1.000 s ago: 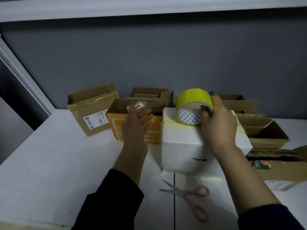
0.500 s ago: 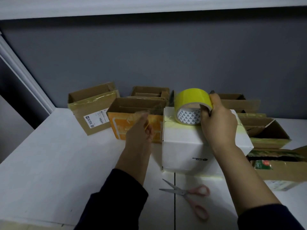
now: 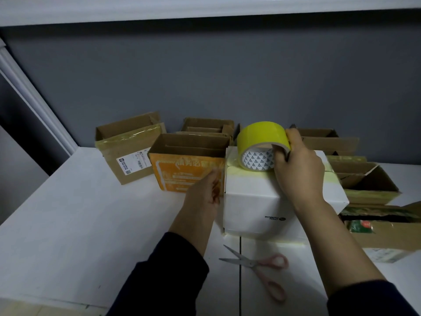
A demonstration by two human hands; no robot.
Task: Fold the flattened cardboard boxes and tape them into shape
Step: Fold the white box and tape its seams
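A white folded box [image 3: 250, 201] stands on the white table [image 3: 68, 224], with pale yellow tape across its top. A yellow tape roll [image 3: 259, 147] rests on edge on the box's top, and my right hand [image 3: 298, 165] grips it from the right. My left hand [image 3: 205, 192] is at the box's left side, pinching the clear pulled-out tape end against the upper left edge. The strip itself is barely visible.
Pink-handled scissors [image 3: 262, 265] lie open on the table in front of the box. An orange box [image 3: 186, 169] and several open brown boxes [image 3: 129, 151] stand behind and left. More brown boxes [image 3: 369, 181] crowd the right side. A grey wall rises behind.
My left hand has come down from beside the roll to the white box's left side, drawing the tape end down. My right hand and the roll have stayed put.
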